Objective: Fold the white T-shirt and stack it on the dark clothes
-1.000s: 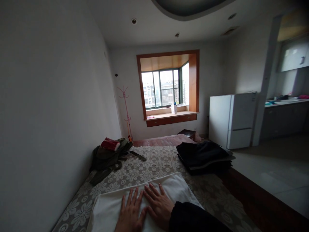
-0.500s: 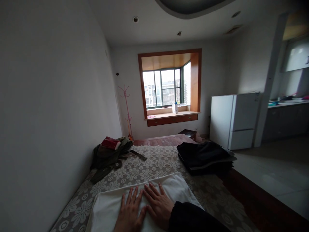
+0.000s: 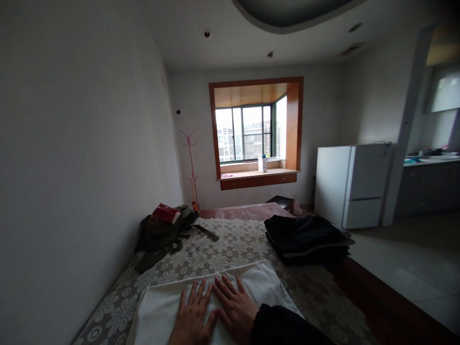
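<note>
A white folded cloth lies flat near the front of a bed covered with a flower-patterned lace spread. My left hand and my right hand rest side by side on the cloth, palms down, fingers spread, holding nothing. A dark sleeve covers my right forearm at the bottom edge.
A stack of dark folded clothes sits on the bed's right side. An olive backpack with a red packet on it lies by the left wall. Beyond stand a pink coat rack, a bay window and a white fridge.
The view has tilted slightly down and to the left. Both hands stay flat on the white cloth in the same place.
</note>
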Available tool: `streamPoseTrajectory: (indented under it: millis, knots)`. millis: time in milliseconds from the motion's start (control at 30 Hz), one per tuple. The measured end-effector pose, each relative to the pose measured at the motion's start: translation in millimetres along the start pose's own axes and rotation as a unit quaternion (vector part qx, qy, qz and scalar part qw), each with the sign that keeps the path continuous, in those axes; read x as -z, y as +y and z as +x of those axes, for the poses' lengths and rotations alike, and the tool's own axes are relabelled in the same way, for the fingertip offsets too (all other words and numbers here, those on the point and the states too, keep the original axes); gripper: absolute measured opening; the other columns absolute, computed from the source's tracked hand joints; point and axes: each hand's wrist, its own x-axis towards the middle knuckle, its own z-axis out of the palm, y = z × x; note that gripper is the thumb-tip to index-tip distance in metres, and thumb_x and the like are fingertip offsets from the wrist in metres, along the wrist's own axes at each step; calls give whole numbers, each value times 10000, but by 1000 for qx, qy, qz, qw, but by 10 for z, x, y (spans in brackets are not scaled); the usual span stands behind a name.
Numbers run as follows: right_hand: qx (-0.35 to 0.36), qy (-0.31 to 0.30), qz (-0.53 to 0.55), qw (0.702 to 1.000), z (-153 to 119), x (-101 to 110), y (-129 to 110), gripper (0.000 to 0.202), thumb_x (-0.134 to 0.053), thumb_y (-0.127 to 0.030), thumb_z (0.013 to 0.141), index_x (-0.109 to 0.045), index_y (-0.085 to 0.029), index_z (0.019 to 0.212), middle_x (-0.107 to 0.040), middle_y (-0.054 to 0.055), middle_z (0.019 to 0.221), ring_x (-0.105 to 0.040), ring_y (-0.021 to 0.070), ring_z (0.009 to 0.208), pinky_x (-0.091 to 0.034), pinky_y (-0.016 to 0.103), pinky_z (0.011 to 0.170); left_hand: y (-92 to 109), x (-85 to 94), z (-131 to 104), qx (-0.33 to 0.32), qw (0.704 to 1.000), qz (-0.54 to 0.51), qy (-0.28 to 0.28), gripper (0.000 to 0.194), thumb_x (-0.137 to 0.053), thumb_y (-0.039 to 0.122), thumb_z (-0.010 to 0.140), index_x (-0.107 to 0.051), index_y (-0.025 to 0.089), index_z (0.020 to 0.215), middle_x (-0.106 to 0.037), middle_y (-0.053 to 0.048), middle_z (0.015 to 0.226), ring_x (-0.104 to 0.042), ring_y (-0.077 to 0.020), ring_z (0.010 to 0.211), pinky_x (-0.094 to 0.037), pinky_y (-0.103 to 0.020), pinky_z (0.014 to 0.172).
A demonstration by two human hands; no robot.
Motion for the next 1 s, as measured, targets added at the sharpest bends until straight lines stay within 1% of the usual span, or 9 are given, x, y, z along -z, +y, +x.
streamPoseTrajectory:
  millis: [300,433,567,733,867,1000]
  knots:
    - [4,17,-2,1000,10,-80,64,690,-378,-546,1201,-303,-279,1833,-194,83,1858,-124,387,1745,-27,790,1358,18,23,-13,5,1000,2,-4,638,-424,499,1152,-376,311,1759,-286,-74,1813,-306,-400,1709,-285,-763,1371]
    - [4,17,0,1000,18,-97,78,692,-383,-549,1202,-298,-281,1833,-184,80,1861,-113,388,1746,-22,791,1357,27,40,-25,2,1000,-5,0,643,-431,496,1150,-363,304,1760,-303,-92,1807,-314,-413,1705,-285,-779,1362]
    - [8,26,-2,1000,21,-128,105,688,-390,-543,1205,-284,-290,1835,-175,69,1863,-110,388,1746,-14,792,1356,46,63,-27,5,1000,-8,-7,651,-408,512,1155,-343,297,1766,-281,-80,1813,-298,-406,1712,-277,-776,1366]
    - [12,39,-4,999,26,-157,123,688,-431,-507,1193,-307,-281,1831,-179,69,1862,-93,400,1745,-54,782,1365,17,8,-21,2,1000,8,1,637,-425,496,1153,-358,319,1761,-292,-72,1807,-322,-407,1702,-308,-764,1360]
    - [-1,19,-13,1000,33,-119,90,703,-437,-494,1184,-319,-236,1826,-166,79,1861,-97,405,1744,-57,781,1365,-20,-35,-18,1,1000,-1,5,647,-440,498,1148,-341,326,1763,-296,-74,1808,-322,-411,1703,-320,-779,1349]
    - [0,10,-10,1000,40,-95,81,699,-409,-495,1192,-297,-234,1831,-156,78,1860,-106,404,1743,-55,790,1361,-22,-29,-15,5,1000,-13,6,653,-465,511,1140,-357,335,1759,-312,-72,1808,-328,-412,1703,-316,-781,1352]
